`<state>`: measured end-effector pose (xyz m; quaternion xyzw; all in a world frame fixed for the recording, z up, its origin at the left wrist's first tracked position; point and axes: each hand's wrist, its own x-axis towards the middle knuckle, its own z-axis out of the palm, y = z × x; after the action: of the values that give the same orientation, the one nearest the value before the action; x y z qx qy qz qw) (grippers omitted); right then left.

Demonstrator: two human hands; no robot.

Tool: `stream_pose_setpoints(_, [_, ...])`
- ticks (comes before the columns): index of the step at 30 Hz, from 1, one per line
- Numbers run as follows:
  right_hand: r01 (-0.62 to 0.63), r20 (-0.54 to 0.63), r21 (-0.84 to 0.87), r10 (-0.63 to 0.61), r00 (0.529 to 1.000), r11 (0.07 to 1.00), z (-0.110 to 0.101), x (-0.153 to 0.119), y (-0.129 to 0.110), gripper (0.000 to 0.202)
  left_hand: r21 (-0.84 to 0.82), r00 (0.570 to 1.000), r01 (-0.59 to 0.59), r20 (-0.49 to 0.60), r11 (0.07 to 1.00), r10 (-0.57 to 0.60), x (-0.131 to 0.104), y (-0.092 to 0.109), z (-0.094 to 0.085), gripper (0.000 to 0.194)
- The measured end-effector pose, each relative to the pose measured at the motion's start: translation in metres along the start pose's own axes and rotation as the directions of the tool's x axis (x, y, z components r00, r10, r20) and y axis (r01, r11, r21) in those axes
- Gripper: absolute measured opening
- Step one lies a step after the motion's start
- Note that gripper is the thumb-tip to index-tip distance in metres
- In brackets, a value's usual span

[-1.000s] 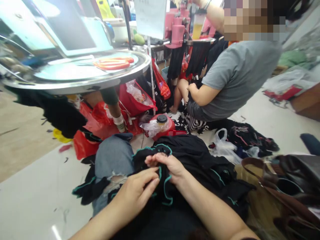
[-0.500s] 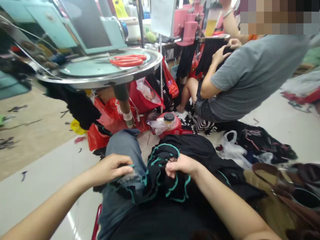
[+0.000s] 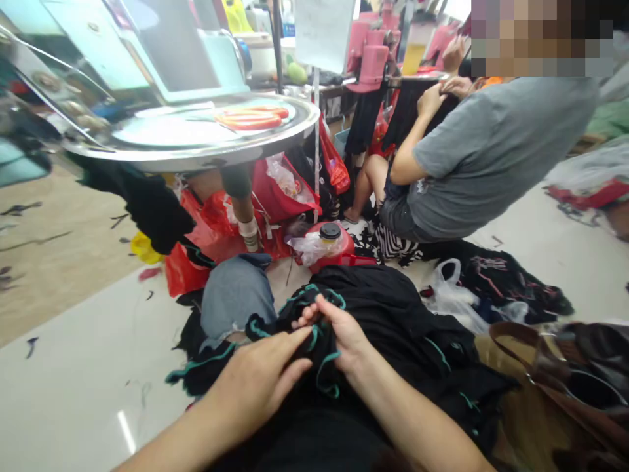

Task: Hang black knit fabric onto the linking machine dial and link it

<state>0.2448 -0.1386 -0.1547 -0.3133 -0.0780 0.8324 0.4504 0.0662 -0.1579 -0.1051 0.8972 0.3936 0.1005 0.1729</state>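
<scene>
Black fabric with teal edging (image 3: 206,367) lies across my lap, over the denim-covered knee. My left hand (image 3: 268,370) grips part of this fabric near its teal edge, thumb and fingers closing on it. Close by on the right, my right hand (image 3: 339,324) has its fingers curled around a gathered part of the same cloth. The two hands are almost together, and folds of cloth hide some fingertips. More black cloth (image 3: 383,295) spreads over my lap to the right.
A round machine table (image 3: 196,154) with orange-handled scissors (image 3: 253,118) stands front left. Red bags (image 3: 187,269) and a red container (image 3: 334,246) sit on the floor ahead. A person in a grey shirt (image 3: 496,157) sits front right. A brown bag (image 3: 555,387) is at right.
My left hand has moved right, close to my right hand. The teal-edged cloth is bunched between them, and one end now trails to the left over my knee.
</scene>
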Motion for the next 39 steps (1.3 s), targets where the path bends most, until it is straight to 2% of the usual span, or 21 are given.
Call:
stream_pose_setpoints(2, [0.098,0.01,-0.053,-0.098,0.995,0.994,-0.007,0.004,-0.015,0.048,-0.088,0.994,0.093,0.073,0.992,-0.087,-0.01,-0.03,-0.007,0.03])
stream_pose_setpoints(4, [0.158,0.045,-0.147,-0.153,0.987,0.976,-0.012,0.004,-0.025,0.046,-0.096,0.989,0.114,0.1,0.989,-0.104,-0.016,-0.049,-0.019,0.03])
stream_pose_setpoints(6, [0.143,0.115,-0.262,-0.117,0.987,0.954,-0.011,0.003,-0.024,0.046,-0.074,0.995,0.058,0.088,0.996,-0.052,-0.014,-0.049,-0.031,0.035])
stream_pose_setpoints(9, [0.054,0.245,-0.441,0.063,0.967,0.896,-0.004,-0.002,-0.015,0.042,-0.013,0.995,-0.065,0.073,0.998,0.066,0.005,-0.033,-0.048,0.031])
stream_pose_setpoints(11, [0.037,0.299,-0.512,0.138,0.944,0.858,-0.004,-0.006,-0.015,0.045,-0.057,0.983,-0.098,0.147,0.994,0.106,0.019,-0.03,-0.059,0.03])
stream_pose_setpoints(13, [0.053,0.336,-0.551,0.163,0.928,0.833,-0.008,-0.008,-0.024,0.049,-0.171,0.958,-0.052,0.268,0.984,0.097,0.026,-0.041,-0.07,0.029])
stream_pose_setpoints(15, [0.064,0.364,-0.591,0.194,0.911,0.804,-0.016,-0.008,-0.037,0.048,-0.246,0.931,0.053,0.364,0.968,0.042,0.026,-0.059,-0.079,0.029])
stream_pose_setpoints(18, [0.065,0.361,-0.625,0.214,0.908,0.778,-0.025,-0.002,-0.05,0.04,-0.321,0.924,0.176,0.381,0.931,-0.044,0.02,-0.079,-0.084,0.029])
stream_pose_setpoints(20, [0.073,0.331,-0.617,0.174,0.927,0.784,-0.027,0.004,-0.051,0.034,-0.447,0.947,0.196,0.317,0.873,-0.05,0.02,-0.078,-0.08,0.03])
stream_pose_setpoints(22, [0.074,0.296,-0.596,0.133,0.946,0.799,-0.025,0.01,-0.048,0.029,-0.583,0.963,0.226,0.255,0.78,-0.089,0.022,-0.068,-0.069,0.03])
stream_pose_setpoints(25, [0.034,0.263,-0.537,0.13,0.956,0.843,-0.022,0.015,-0.042,0.038,-0.641,0.927,0.375,0.252,0.67,-0.278,0.031,-0.052,-0.045,0.036])
stream_pose_setpoints(27, [0.001,0.249,-0.465,0.129,0.96,0.885,-0.021,0.012,-0.037,0.05,-0.562,0.9,0.421,0.163,0.712,-0.404,0.038,-0.047,-0.033,0.039])
stream_pose_setpoints(29, [-0.011,0.229,-0.375,0.104,0.968,0.927,-0.022,0.008,-0.031,0.052,-0.442,0.9,0.4,0.023,0.803,-0.435,0.043,-0.042,-0.027,0.039])
stream_pose_setpoints(31, [-0.019,0.205,-0.291,0.082,0.975,0.956,-0.021,0.004,-0.02,0.047,-0.307,0.918,0.352,-0.067,0.884,-0.39,0.044,-0.032,-0.023,0.038])
stream_pose_setpoints(33, [-0.045,0.184,-0.219,0.087,0.979,0.975,-0.018,0.002,-0.005,0.048,-0.126,0.938,0.308,-0.126,0.943,-0.323,0.042,-0.013,-0.016,0.035])
stream_pose_setpoints(36, [-0.087,0.144,-0.124,0.105,0.984,0.988,-0.011,0.005,0.014,0.051,0.167,0.975,0.16,-0.178,0.973,-0.13,0.032,0.016,0.004,0.031])
stream_pose_setpoints(38, [-0.066,0.104,-0.066,0.073,0.992,0.996,-0.008,0.009,0.015,0.049,0.192,0.983,0.024,-0.182,0.981,0.011,0.021,0.018,0.016,0.029])
stream_pose_setpoints(39, [-0.036,0.084,-0.039,0.039,0.996,0.999,-0.008,0.011,0.012,0.048,0.147,0.982,-0.019,-0.185,0.989,0.047,0.015,0.012,0.02,0.03])
